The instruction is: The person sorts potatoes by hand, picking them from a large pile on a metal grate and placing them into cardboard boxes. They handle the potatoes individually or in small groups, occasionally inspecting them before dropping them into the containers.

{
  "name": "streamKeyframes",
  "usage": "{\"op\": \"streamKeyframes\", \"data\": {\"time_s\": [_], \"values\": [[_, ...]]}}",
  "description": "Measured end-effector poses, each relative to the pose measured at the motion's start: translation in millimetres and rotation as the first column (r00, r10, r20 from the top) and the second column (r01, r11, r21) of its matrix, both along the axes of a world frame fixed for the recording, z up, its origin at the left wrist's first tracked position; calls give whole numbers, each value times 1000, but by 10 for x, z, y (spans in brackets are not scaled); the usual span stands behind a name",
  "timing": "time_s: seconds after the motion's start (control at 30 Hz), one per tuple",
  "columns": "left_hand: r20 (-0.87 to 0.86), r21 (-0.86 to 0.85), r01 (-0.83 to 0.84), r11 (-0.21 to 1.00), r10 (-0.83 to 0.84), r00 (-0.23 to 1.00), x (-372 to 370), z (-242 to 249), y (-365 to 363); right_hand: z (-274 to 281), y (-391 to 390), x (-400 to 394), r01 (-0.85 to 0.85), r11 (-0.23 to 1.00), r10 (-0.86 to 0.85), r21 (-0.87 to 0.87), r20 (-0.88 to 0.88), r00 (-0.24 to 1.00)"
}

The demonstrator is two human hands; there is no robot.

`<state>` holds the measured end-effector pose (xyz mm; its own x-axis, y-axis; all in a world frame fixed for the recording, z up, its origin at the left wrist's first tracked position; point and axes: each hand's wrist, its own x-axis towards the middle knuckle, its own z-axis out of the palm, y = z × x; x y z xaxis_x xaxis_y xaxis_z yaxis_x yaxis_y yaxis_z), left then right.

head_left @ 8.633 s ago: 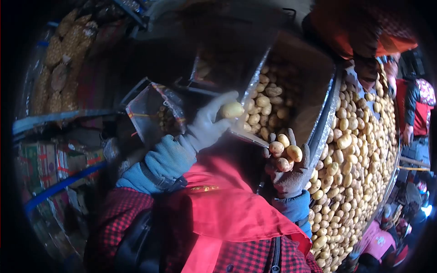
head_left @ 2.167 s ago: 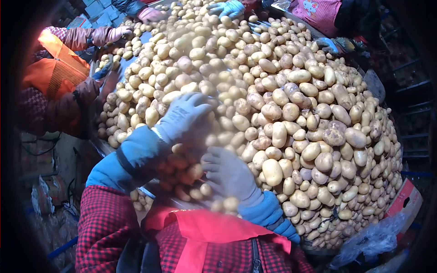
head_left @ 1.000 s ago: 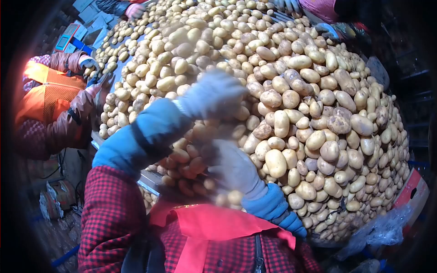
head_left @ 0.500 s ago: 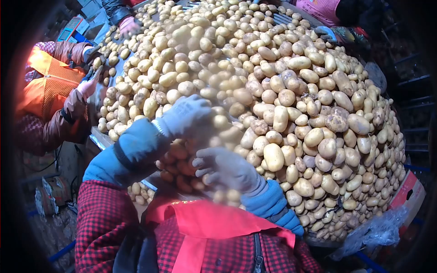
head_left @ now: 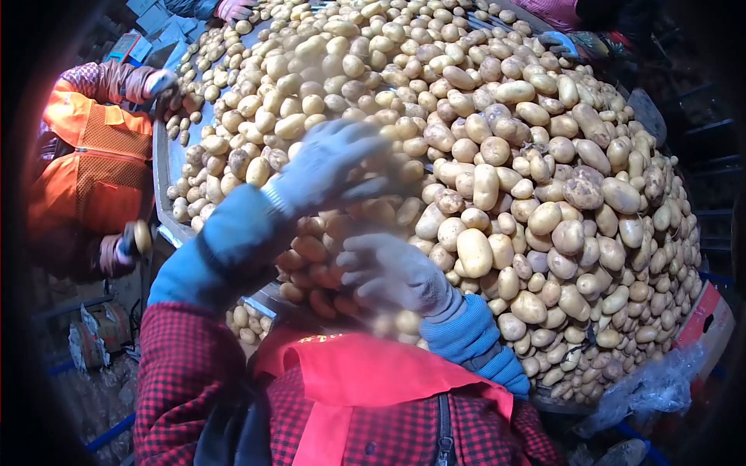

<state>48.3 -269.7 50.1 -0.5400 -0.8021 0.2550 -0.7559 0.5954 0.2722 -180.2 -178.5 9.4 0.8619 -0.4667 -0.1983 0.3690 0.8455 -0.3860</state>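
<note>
A large heap of potatoes (head_left: 536, 217) covers the table before me. My left hand (head_left: 326, 165), in a pale work glove, reaches over the near-left part of the heap with its fingers stretched out, slightly blurred. Lower and to the right, my right hand (head_left: 400, 276), also gloved, has its fingers apart and lightly curved, pointing left above the potatoes close to my body. No potato shows in either palm. Between and below my hands lie shaded potatoes (head_left: 315, 272), some smeared by motion.
At the left a person in an orange vest (head_left: 93, 171) holds a potato (head_left: 142, 237). Another person's gloved hand (head_left: 235, 9) is at the far edge. The metal table rim (head_left: 165, 182) runs along the left. Crumpled plastic (head_left: 649, 392) lies by a red-and-white carton (head_left: 705, 322) at right.
My left hand has moved away from me and a little right, its fingers spreading. My right hand stays nearly in place. The orange-vested person's near hand has moved down, now with a potato.
</note>
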Motion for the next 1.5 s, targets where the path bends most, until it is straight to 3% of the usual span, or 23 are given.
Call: {"op": "streamKeyframes", "data": {"time_s": [0.1, 0.17, 0.23, 0.3, 0.33, 0.43, 0.47, 0.5, 0.57, 0.6, 0.63, 0.7, 0.77, 0.93, 1.03, 1.07, 1.1, 1.17, 1.27, 1.3, 1.37, 1.43, 1.5], "values": [[69, 246, 56, 968, -75, 995, -282, -340, -300, -26, 7, -5, 17, 999, -17, -40, 9, 1000], [93, 147, 24, 989, -38, 995, -343, -407, -145, 63, 15, -68, 35, 997, -35, -69, 0, 999], [-8, 202, 73, 977, -72, 997, -292, -297, 14, 106, -16, -115, 106, 992, -96, -67, 134, 986], [175, 148, 70, 986, -96, 980, -208, -377, 314, 139, -81, -162, 189, 973, -163, -131, 188, 968], [166, 89, 32, 996, -46, 985, -187, -265, 449, 123, -83, -183, 198, 979, -189, -57, 139, 972], [233, 161, -115, 980, 76, 970, 90, -120, 572, 137, -104, -200, 144, 987, -143, -72, 18, 990], [146, 171, -102, 980, 77, 986, 182, -65, 589, 138, -93, -192, 131, 986, -133, -105, -19, 991], [102, 59, -130, 990, 124, 987, 239, -45, 611, 115, -86, -182, 121, 987, -123, -104, -15, 992], [198, 117, -153, 981, 128, 972, 420, 63, 600, 68, -90, -160, 104, 989, -106, -108, -7, 994], [103, 90, -94, 991, 85, 991, 490, 47, 536, 70, -88, -150, 106, 990, -110, -98, -27, 994], [173, 78, -101, 992, 86, 981, 482, 115, 452, 77, -81, -140, 109, 990, -114, -90, -47, 992], [9, -132, -77, 988, 78, 997, 296, 71, 183, 86, -75, -132, 112, 989, -122, -99, -100, 988], [23, -213, -11, 977, 16, 1000, 46, -8, -155, 70, -76, -129, 104, 985, -126, -135, -169, 977], [246, -15, 34, 999, -29, 969, -512, -461, -920, -11, -74, -81, 177, 982, -184, -63, -140, 973], [186, 100, 88, 991, -105, 977, -358, -388, -1000, 133, -102, -132, 173, 981, -185, -83, -186, 965], [224, 81, 120, 990, -135, 965, -237, -350, -977, 96, -92, -120, 191, 982, -190, -9, -162, 968], [143, -42, 183, 982, -175, 974, -26, -539, -992, 70, -75, -110, 201, 979, -202, -24, -156, 967], [158, -149, 196, 969, -173, 972, 173, -444, -872, 17, -94, -101, 213, 974, -223, -74, -150, 963], [148, -142, 80, 987, -58, 987, 555, -448, -723, -19, -96, -82, 182, 977, -202, -110, -218, 955], [178, -276, -4, 961, 55, 983, 554, -362, -682, 48, -104, -88, 182, 972, -218, -150, -275, 936], [233, -382, -81, 921, 180, 956, 732, -409, -831, -18, -118, -66, 172, 980, -193, -103, -262, 946], [317, -334, -226, 915, 335, 887, 731, -320, -934, 20, -110, -72, 191, 968, -230, -164, -269, 935], [231, -403, -168, 900, 278, 933, 596, -256, -961, -33, -88, -65, 219, 961, -259, -171, -266, 929]]}}
